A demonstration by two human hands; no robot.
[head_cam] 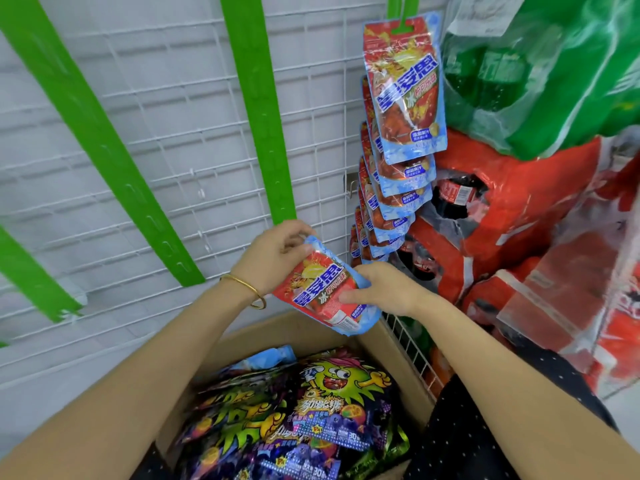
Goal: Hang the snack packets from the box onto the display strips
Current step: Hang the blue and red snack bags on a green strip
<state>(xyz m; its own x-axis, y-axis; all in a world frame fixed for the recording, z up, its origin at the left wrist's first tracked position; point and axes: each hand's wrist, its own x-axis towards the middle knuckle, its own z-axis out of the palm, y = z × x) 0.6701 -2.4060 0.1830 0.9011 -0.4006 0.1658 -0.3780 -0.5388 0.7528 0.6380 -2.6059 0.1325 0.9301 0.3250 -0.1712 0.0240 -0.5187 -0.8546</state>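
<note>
Both hands hold one red and light-blue snack packet (323, 292) just below the bottom end of a green display strip (258, 109). My left hand (273, 256) pinches its top edge, near the strip's end. My right hand (384, 287) grips its right side, thumb across the front. Another green strip (400, 8) at the upper right carries several packets (403, 91) of the same kind, overlapping downward. A cardboard box (277, 332) below my arms holds several purple packets (329, 403) with a green cartoon figure.
A white wire grid panel (166, 140) backs the strips. Two more bare green strips (90, 133) slant at the left. Red shrink-wrapped bottle packs (519, 216) and green ones (554, 71) are stacked at the right. A wire rack (412, 344) stands beside the box.
</note>
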